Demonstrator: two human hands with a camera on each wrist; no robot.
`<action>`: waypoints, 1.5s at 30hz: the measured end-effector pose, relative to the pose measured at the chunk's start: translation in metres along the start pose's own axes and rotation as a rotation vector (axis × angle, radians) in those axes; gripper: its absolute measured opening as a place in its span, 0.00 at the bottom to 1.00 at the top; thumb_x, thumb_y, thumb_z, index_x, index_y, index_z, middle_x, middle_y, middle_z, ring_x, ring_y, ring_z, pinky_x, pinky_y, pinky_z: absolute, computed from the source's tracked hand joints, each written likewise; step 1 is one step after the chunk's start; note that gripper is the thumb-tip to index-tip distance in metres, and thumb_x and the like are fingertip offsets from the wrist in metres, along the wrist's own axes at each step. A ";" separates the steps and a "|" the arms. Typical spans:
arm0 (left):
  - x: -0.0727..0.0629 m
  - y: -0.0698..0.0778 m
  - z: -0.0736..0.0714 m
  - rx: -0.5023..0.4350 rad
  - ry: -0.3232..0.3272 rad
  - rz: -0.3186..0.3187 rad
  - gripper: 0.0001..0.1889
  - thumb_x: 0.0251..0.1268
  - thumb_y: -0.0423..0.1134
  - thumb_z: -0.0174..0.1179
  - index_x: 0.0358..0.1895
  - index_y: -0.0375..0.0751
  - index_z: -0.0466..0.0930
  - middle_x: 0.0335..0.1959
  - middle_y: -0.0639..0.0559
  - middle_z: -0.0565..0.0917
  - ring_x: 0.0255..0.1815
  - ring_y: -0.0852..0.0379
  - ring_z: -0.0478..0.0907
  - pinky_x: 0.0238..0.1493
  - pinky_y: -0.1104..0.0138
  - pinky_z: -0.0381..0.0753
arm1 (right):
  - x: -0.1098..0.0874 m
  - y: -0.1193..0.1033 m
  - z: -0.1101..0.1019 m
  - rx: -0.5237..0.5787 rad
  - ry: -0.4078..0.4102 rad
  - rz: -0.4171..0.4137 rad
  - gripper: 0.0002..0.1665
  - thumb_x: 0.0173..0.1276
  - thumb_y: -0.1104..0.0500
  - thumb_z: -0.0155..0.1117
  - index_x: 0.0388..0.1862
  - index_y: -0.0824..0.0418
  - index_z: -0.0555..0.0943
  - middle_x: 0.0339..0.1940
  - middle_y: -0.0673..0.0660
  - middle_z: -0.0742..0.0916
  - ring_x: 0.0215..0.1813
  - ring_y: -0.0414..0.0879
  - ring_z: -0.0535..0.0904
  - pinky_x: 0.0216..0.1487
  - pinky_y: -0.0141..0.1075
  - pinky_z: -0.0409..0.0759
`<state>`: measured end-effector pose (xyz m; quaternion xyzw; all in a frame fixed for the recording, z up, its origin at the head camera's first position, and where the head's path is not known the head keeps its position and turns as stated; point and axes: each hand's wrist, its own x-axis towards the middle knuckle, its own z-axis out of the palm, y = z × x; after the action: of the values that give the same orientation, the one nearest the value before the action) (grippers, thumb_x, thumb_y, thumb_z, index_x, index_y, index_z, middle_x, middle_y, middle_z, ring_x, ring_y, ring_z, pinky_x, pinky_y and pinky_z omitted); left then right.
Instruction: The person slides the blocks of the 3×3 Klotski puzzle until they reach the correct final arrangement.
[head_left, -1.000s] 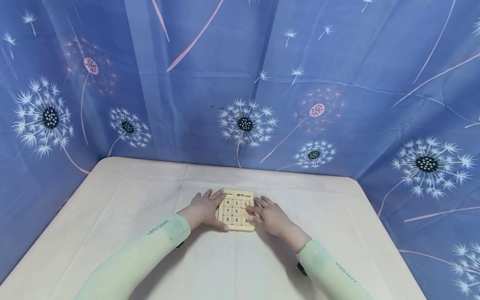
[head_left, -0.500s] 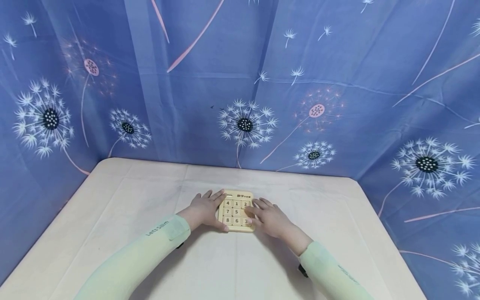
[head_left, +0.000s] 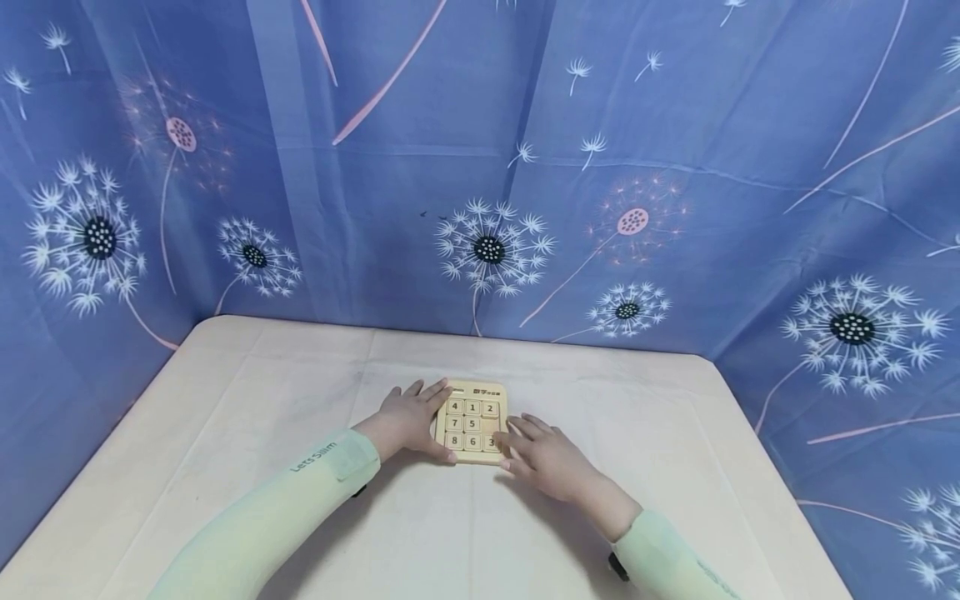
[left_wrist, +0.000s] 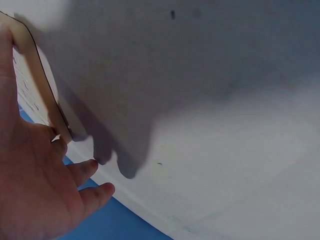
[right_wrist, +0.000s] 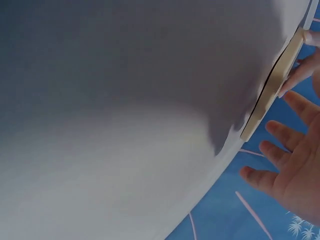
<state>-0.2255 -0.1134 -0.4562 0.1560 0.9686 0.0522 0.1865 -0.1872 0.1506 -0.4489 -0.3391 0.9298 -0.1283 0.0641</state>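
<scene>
A pale wooden number slide puzzle [head_left: 472,457] lies flat on the table, in the middle of the head view. Its rows read 4, 1, 2, then 7, 5 and a gap, then 8, 6, 3. My left hand [head_left: 405,419] holds the puzzle's left side, thumb at the near corner and forefinger at the far one. Beside the right edge is my right hand [head_left: 551,458], fingers spread and fingertips close to the 3 tile [head_left: 491,442]; contact is unclear. Both wrist views show only the puzzle's side edge, the left one here [left_wrist: 45,95].
A cream cloth covers the table [head_left: 300,358]. Behind it and at both sides hangs a blue curtain [head_left: 390,208] printed with dandelions. Pale green sleeves [head_left: 277,500] cover both forearms.
My right hand has drawn back toward me and slightly right, uncovering the 2 tile and the gap below it. The left hand and the puzzle have stayed in place.
</scene>
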 end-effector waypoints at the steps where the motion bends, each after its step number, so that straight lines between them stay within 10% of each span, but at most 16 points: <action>1: 0.000 0.000 0.000 0.001 0.000 -0.001 0.63 0.49 0.76 0.67 0.84 0.51 0.48 0.87 0.57 0.47 0.86 0.40 0.50 0.84 0.40 0.55 | -0.001 0.000 0.001 0.000 -0.001 -0.005 0.28 0.78 0.46 0.57 0.70 0.59 0.77 0.74 0.71 0.75 0.75 0.73 0.69 0.68 0.74 0.71; 45: -0.003 0.002 -0.003 -0.010 0.001 -0.006 0.62 0.50 0.75 0.68 0.84 0.50 0.50 0.87 0.56 0.48 0.86 0.40 0.50 0.84 0.41 0.55 | -0.005 -0.006 0.011 -0.016 -0.002 0.039 0.28 0.78 0.45 0.57 0.70 0.56 0.78 0.77 0.68 0.73 0.78 0.72 0.65 0.68 0.76 0.69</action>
<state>-0.2230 -0.1128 -0.4524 0.1523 0.9689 0.0569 0.1868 -0.1776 0.1479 -0.4573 -0.3217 0.9371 -0.1191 0.0648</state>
